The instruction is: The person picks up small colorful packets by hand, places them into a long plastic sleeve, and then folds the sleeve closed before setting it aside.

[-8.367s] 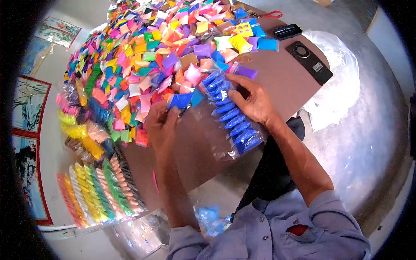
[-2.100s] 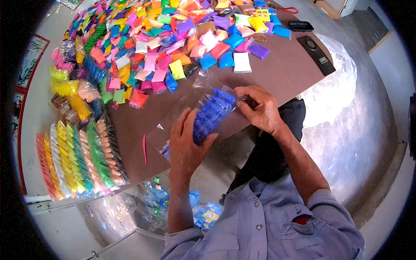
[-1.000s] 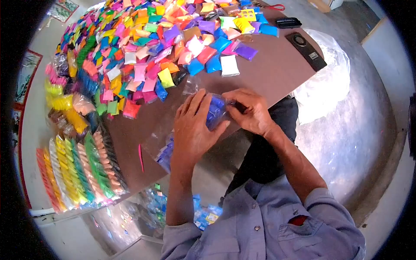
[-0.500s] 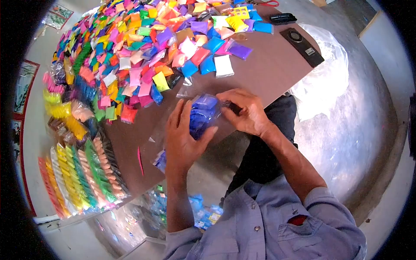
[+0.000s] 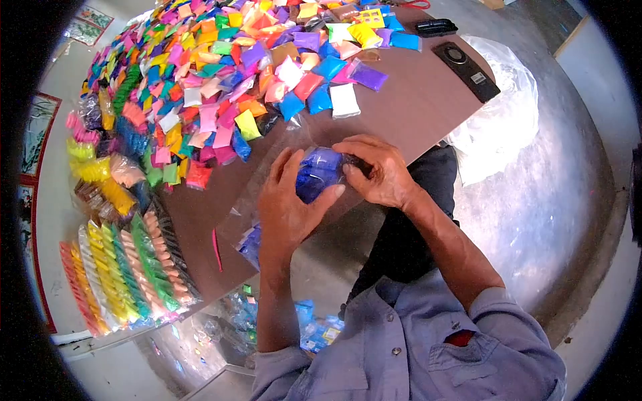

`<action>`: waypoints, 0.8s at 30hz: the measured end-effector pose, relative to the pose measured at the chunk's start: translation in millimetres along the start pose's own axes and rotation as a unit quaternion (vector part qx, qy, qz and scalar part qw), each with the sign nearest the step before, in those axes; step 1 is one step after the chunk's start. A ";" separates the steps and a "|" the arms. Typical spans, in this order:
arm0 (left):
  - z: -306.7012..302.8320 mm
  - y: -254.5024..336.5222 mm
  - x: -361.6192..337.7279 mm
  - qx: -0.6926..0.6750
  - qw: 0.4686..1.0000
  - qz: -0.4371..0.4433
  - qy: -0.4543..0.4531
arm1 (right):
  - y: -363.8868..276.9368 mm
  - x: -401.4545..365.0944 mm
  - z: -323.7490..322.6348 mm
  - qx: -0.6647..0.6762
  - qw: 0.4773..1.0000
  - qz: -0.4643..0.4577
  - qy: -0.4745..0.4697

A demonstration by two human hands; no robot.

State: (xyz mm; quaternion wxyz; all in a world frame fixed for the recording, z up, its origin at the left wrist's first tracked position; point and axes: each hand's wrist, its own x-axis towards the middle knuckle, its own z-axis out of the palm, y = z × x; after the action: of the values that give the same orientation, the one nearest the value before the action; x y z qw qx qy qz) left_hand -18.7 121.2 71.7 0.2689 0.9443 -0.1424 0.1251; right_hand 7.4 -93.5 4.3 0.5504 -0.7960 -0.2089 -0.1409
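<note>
A stack of blue packets (image 5: 317, 175) in clear plastic sits between my hands, above the table's near edge. My left hand (image 5: 289, 204) wraps round its left side, with the thumb along the bottom. At the stack's right end, my right hand (image 5: 380, 170) is closed in a pinch, and a dark bit shows between its fingers; I cannot make out its exact grip. More blue packets (image 5: 251, 244) in clear film lie by my left wrist, partly hidden behind it.
Many coloured packets (image 5: 221, 87) are heaped across the brown table (image 5: 414, 93). Rows of bagged packets (image 5: 124, 267) lie at the left corner, near a pink strip (image 5: 217, 250). A black device (image 5: 466, 70) rests at the right edge, beside a white plastic bag (image 5: 501, 120).
The blue stack has turned slightly and looks more compact between my hands. My left fingers have curled in a little, while my right hand stays nearly in place.
</note>
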 end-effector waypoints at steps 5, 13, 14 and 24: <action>-0.4 10.5 6.0 -0.010 0.996 -0.070 -0.061 | 4.5 3.1 3.8 -0.003 0.999 -0.028 0.016; 11.9 7.1 9.9 -0.002 0.997 0.069 -0.034 | 4.0 4.0 6.1 0.023 0.999 0.018 0.032; 11.8 8.3 9.5 -0.001 0.997 0.063 -0.035 | 2.9 4.5 6.2 0.023 0.999 0.018 0.032; 7.6 11.1 1.6 0.048 0.995 0.072 -0.041 | -0.5 5.8 9.0 0.004 0.999 0.019 0.044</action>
State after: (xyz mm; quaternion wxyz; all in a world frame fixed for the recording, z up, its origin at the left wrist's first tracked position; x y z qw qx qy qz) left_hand -19.7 107.7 71.2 0.2073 0.9478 -0.2150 0.1119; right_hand 12.1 -83.8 4.2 0.5649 -0.7904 -0.1701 -0.1650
